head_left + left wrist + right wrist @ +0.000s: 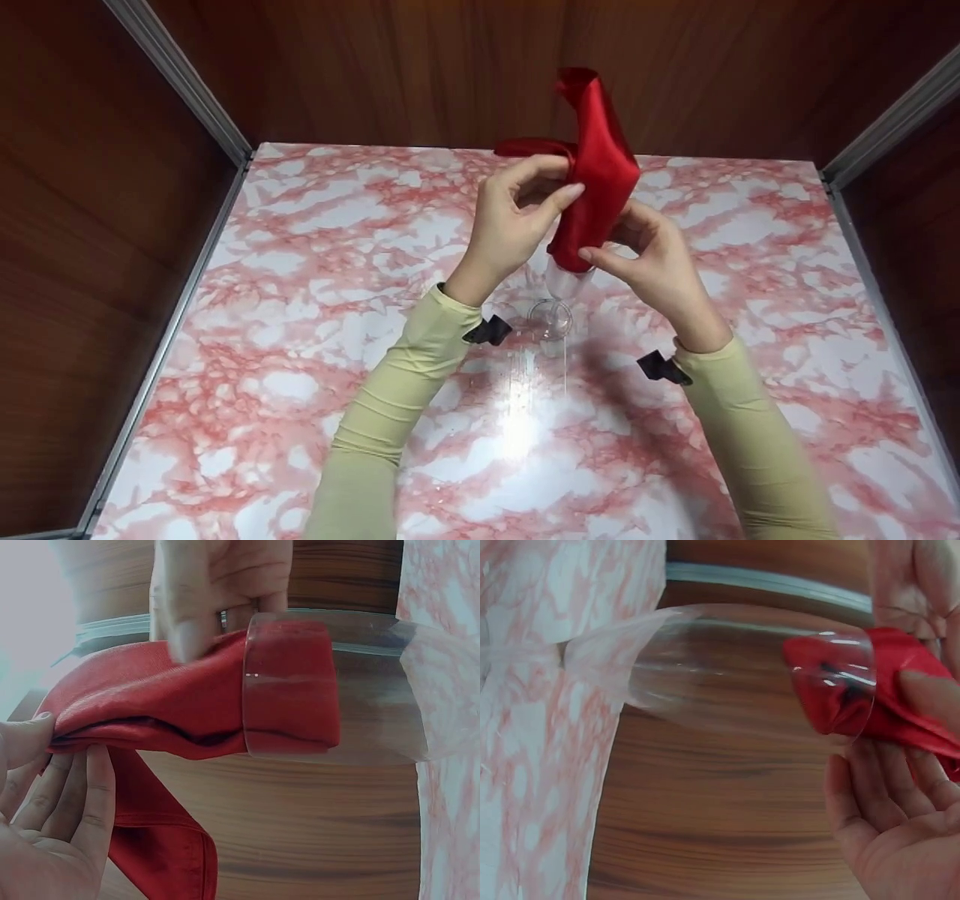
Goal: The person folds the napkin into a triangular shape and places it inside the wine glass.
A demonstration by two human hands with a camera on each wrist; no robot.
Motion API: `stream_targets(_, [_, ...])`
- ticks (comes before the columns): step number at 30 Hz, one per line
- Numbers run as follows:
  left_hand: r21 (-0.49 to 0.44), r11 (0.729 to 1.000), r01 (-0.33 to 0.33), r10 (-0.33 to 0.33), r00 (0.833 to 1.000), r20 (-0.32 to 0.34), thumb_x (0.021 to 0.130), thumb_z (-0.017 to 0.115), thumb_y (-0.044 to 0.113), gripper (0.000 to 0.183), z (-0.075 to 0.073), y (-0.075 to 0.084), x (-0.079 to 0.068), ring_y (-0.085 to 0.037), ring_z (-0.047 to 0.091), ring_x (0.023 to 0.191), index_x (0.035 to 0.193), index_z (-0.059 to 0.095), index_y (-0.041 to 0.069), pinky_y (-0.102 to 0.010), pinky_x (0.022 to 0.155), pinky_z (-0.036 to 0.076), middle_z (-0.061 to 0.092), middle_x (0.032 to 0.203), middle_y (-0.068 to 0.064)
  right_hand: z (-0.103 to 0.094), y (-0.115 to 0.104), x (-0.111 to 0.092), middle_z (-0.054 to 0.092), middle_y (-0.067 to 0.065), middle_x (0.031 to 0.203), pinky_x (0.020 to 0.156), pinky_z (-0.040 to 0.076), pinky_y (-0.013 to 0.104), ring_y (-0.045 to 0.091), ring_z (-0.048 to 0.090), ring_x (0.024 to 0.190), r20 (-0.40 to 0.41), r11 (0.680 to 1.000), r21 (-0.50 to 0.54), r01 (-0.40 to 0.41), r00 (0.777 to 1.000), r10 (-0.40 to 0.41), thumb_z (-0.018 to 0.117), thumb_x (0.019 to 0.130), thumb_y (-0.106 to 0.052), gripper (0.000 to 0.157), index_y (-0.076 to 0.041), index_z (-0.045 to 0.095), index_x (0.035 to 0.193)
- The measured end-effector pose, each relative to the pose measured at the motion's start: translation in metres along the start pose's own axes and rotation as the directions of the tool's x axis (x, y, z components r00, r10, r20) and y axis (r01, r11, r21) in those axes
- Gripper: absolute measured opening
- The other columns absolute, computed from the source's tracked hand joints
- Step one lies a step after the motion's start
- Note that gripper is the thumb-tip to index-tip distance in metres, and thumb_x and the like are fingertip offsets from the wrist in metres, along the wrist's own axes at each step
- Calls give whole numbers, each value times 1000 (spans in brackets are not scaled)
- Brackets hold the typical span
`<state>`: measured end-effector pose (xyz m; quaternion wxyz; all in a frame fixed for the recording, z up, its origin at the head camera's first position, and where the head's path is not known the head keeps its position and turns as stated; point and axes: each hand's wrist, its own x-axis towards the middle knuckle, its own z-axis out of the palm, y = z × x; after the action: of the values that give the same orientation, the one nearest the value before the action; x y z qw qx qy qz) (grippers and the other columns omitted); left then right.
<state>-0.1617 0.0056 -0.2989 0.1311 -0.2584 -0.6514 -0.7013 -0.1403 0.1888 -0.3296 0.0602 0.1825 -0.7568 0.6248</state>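
Observation:
A folded red satin napkin (600,161) stands with its lower end inside the mouth of a clear stemmed glass (568,281). Its upper part rises above the rim, with one flap hanging off to the left. My left hand (517,214) pinches the napkin about halfway up, between thumb and fingers. Lower down, by the rim, my right hand (660,262) holds it with the thumb in front and the fingers behind. In the right wrist view, the napkin's end (817,686) fills only the top of the bowl. The glass's round foot (551,320) rests on the table.
The tabletop (300,420) has a red and white marbled pattern with a bright glare in front of the glass. Brown wood-look panels (375,67) enclose it at the back and both sides, joined by metal corner strips (187,75).

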Motion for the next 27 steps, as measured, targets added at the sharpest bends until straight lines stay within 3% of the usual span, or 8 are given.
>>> stream_targets(4, [-1, 1000, 4, -4, 1000, 7, 82, 71, -4, 21, 3, 0, 1, -15, 66, 83, 101, 66, -11, -35, 78, 55, 68, 94, -16, 4, -6, 0, 67, 14, 107, 87, 49, 30, 21, 63, 94, -28, 1000, -11, 21, 999, -22, 77, 75, 6, 50, 5, 58, 122])
stream_targets(10, [5, 1000, -16, 15, 1000, 27, 82, 71, -5, 20, 5, -1, 1, -15, 66, 82, 100, 66, -11, -35, 76, 55, 68, 93, -16, 6, -5, 2, 69, 13, 99, 83, 50, 30, 18, 66, 86, -92, 998, -58, 31, 995, -36, 75, 76, 9, 42, 10, 61, 115])
stream_targets(18, [21, 1000, 18, -19, 999, 38, 83, 70, -5, 20, 6, -8, -2, -17, 66, 83, 101, 66, -11, -33, 77, 55, 68, 95, -17, 2, 4, 2, 69, 12, 101, 82, 49, 26, 13, 65, 86, -59, 992, -128, 2, 998, -10, 76, 76, 8, 44, 9, 61, 116])
stream_targets(22, [17, 999, 33, -33, 999, 34, 83, 70, -4, 19, 6, -9, -3, -16, 66, 82, 101, 66, -11, -32, 77, 55, 68, 94, -16, -2, 17, 5, 68, 12, 104, 85, 49, 27, 18, 64, 92, -55, 999, -31, -30, 998, 28, 77, 76, 5, 47, 4, 61, 120])
stream_targets(27, [25, 1000, 19, -20, 999, 47, 84, 69, -4, 20, 6, -9, -3, -16, 66, 83, 103, 65, -12, -33, 77, 55, 68, 95, -17, -7, 22, 7, 67, 17, 104, 84, 52, 30, 26, 64, 95, -146, 974, 224, -11, 988, 44, 76, 76, 6, 42, 3, 63, 115])
